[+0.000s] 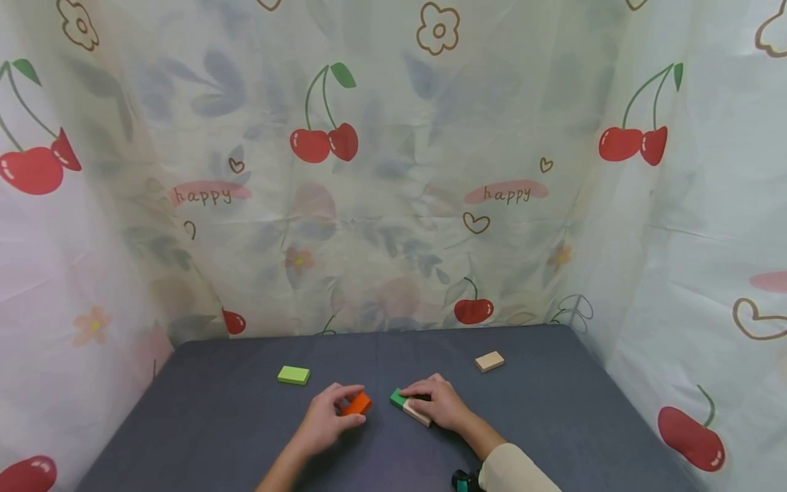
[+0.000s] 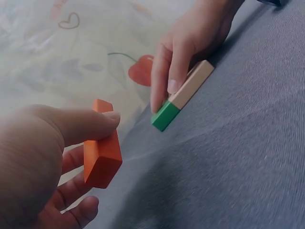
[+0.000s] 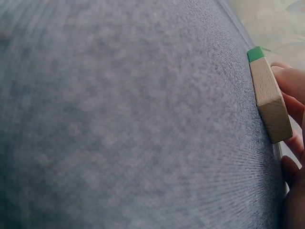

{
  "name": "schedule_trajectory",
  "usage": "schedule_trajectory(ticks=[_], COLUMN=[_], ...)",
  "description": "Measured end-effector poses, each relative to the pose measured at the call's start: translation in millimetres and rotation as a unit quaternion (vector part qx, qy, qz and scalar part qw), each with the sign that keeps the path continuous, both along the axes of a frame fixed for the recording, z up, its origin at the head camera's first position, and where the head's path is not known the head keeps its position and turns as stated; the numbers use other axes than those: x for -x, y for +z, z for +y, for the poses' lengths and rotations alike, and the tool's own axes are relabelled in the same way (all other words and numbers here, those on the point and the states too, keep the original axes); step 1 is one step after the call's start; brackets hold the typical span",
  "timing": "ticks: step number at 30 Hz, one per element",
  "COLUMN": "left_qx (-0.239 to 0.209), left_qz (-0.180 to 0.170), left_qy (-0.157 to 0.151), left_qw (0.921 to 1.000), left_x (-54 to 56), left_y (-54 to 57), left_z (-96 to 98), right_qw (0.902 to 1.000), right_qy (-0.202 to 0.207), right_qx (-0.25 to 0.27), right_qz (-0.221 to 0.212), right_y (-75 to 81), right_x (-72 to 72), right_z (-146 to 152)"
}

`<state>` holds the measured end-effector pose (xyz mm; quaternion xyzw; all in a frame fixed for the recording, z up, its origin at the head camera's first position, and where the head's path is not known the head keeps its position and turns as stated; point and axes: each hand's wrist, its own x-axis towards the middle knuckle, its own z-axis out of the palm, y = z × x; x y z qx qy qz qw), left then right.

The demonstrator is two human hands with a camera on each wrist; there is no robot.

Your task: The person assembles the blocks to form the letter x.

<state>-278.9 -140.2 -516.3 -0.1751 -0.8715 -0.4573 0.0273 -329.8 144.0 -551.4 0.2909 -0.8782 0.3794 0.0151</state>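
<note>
My left hand (image 1: 326, 418) pinches an orange block (image 1: 357, 404) between thumb and fingers. In the left wrist view the orange block (image 2: 103, 157) is tilted, with the thumb across its side and the other fingers behind. To its right, a green block (image 1: 398, 398) and a plain wooden block (image 1: 420, 415) lie end to end in a slanting row on the dark cloth. My right hand (image 1: 444, 404) holds this row, one finger reaching along the green part and the thumb on the wooden part. The right wrist view shows the wooden block (image 3: 266, 86) with fingers behind it.
A lime-green block (image 1: 294, 375) lies toward the back left of the dark table (image 1: 233, 437), and another plain wooden block (image 1: 489, 361) toward the back right. A black object (image 1: 465, 480) is by the right sleeve. Printed curtains (image 1: 393, 205) surround the table's back and sides.
</note>
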Motion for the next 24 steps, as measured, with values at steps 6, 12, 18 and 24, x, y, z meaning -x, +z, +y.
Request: schedule_trajectory(ticks=[6, 12, 18, 24], left_qx=[0.001, 0.004, 0.016, 0.030], left_qz=[-0.027, -0.023, -0.023, 0.002], left_qy=[0.001, -0.002, 0.003, 0.022], left_qw=[0.9996, 0.9997, 0.9996, 0.9993], left_x=[1.2, 3.0, 5.6, 5.3], left_y=[-5.4, -11.1, -18.2, -20.5], left_z=[11.7, 22.6, 32.3, 41.0], right_qw=[1.0000, 0.9998, 0.9997, 0.9993], right_qy=[-0.002, 0.003, 0.004, 0.004], right_qx=[0.002, 0.010, 0.010, 0.015], right_qz=[0.004, 0.015, 0.024, 0.033], right_y=[-1.4, 0.5, -0.5, -1.0], right_x=[-0.2, -1.9, -1.3, -2.0], right_z=[0, 0, 0, 0])
